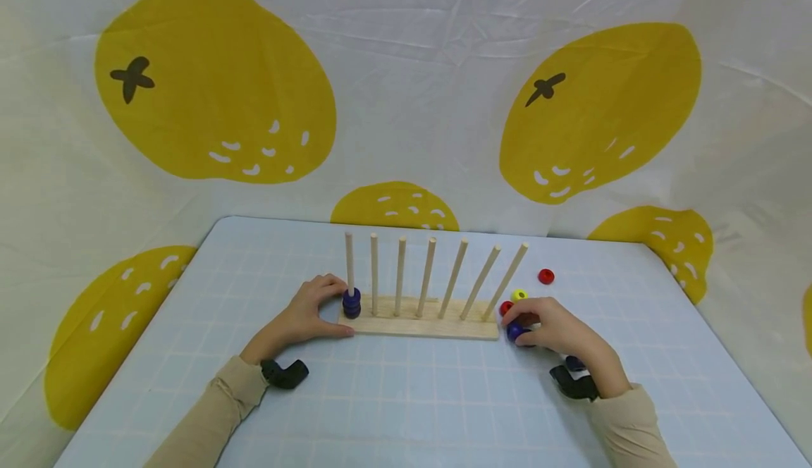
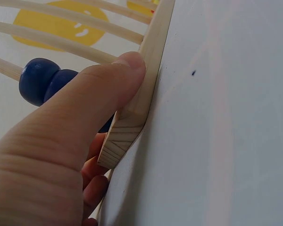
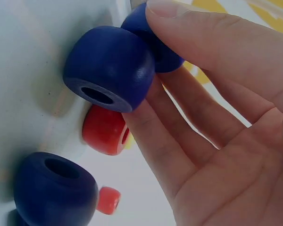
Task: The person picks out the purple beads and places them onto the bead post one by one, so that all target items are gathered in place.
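Observation:
A wooden stand [image 1: 419, 326] with several upright pegs lies across the table. My left hand [image 1: 307, 313] grips its left end, thumb along the front edge and the other fingers curled behind, as the left wrist view shows. Several dark blue beads [image 1: 352, 304] are stacked on the leftmost peg beside that hand. Just past the stand's right end, my right hand [image 1: 555, 323] pinches a blue bead [image 3: 162, 52] between thumb and fingers. Another blue bead [image 3: 111, 66], its hole showing, sits right against the fingers in the right wrist view.
Close by the right fingers lie a red bead [image 1: 505, 308] and a yellow bead [image 1: 519, 294]. Farther back is a second red bead [image 1: 546, 276]. One more blue bead [image 3: 56, 188] lies near the right wrist. Behind the table [image 1: 380, 404] hangs a lemon-print cloth [image 1: 412, 101].

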A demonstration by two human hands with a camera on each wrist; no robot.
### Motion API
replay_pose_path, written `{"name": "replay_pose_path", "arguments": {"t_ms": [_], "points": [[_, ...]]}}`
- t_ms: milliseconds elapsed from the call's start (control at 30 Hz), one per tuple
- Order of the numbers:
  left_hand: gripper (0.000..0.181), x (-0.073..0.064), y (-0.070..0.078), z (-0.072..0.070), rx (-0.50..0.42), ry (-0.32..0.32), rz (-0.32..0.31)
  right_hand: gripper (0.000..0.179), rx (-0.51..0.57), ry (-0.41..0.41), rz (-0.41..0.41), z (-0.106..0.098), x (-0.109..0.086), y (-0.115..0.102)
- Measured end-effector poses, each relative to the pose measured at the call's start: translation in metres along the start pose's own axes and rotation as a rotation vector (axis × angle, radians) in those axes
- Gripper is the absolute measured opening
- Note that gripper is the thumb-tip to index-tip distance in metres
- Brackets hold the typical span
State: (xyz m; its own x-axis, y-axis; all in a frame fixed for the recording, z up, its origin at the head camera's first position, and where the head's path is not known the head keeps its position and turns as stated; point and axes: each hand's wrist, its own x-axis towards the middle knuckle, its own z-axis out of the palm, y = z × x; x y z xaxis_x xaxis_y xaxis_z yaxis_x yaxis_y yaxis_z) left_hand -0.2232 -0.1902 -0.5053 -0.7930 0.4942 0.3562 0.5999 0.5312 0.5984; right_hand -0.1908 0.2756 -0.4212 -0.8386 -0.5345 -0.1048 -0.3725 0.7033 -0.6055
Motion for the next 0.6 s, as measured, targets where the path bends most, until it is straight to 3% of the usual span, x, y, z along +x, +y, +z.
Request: {"name": "replay_pose_path", "arguments": {"t_ms": [267,600], "points": [[0.063,0.0004,-0.0003,0.0005,-0.006,-0.006,-0.001,0.026,0.007,0.051,-0.034,-0.0038,-0.0028,0.0004],[0.063,0.0,-0.0001,0.0,-0.003,-0.007,-0.009,0.028,0.058,0.158,-0.157,-0.0062,-0.0034,-0.0023]]}}
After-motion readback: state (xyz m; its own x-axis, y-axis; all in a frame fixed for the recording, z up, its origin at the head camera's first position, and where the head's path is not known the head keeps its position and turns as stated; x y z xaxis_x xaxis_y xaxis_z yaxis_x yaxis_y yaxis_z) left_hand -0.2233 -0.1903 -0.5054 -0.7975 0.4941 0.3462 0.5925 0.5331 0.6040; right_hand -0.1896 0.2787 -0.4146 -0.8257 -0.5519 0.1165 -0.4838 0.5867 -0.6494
